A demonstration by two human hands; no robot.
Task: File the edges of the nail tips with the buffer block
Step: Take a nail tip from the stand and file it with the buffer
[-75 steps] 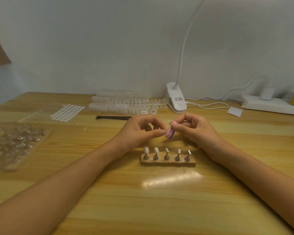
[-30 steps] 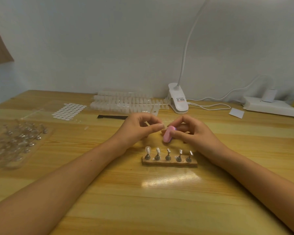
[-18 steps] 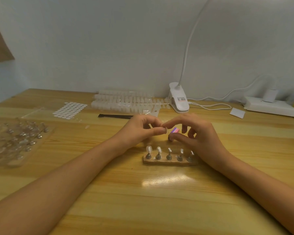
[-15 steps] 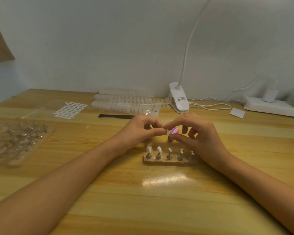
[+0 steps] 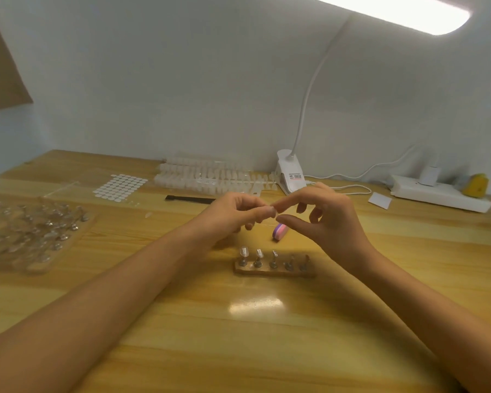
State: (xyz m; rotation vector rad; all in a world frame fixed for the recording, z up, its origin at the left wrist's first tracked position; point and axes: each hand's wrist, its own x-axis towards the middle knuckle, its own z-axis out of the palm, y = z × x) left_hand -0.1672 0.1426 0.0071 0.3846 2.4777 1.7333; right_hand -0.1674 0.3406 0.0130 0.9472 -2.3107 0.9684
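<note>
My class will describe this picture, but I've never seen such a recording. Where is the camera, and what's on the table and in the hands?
No machine here: a person's bare hands, filmed by one camera worn on the head, looking down. On the wooden table a small stand holds a row of nail tips; the pink buffer block lies just behind it, in nobody's grip. The left hand pinches its fingertips together, perhaps on a tip too small to see. The right hand holds nothing visible.
</note>
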